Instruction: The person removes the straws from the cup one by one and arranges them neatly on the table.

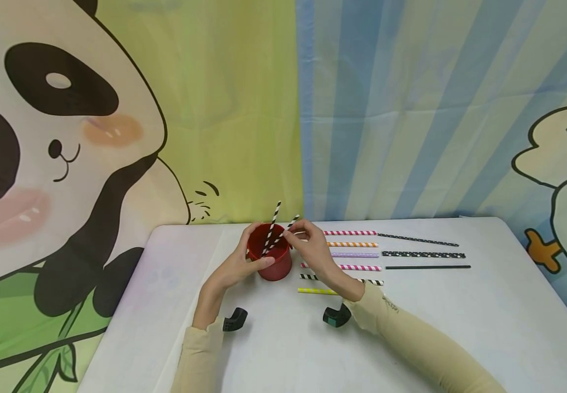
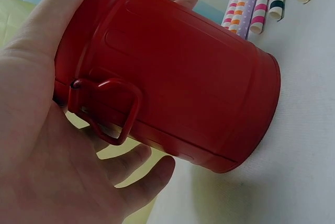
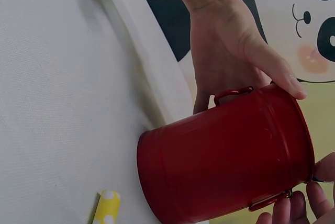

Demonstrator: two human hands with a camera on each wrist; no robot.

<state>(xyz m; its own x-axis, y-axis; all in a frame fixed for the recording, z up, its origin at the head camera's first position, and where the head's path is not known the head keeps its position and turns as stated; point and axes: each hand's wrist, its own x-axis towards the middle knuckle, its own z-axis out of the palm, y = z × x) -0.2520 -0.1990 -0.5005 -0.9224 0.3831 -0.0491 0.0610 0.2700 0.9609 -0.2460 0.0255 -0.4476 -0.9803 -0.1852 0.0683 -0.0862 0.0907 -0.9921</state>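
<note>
Two black-and-white striped paper straws stand tilted in the small red metal bucket on the white surface. My left hand wraps around the bucket's left side, thumb across its near wall. My right hand pinches the right-hand straw at the rim. To the right lie loose straws in rows: pink-striped, orange-striped, lilac, yellow, and three dark straws farther right.

long beige sleeves, black wrist-worn cameras, bare hands
</note>
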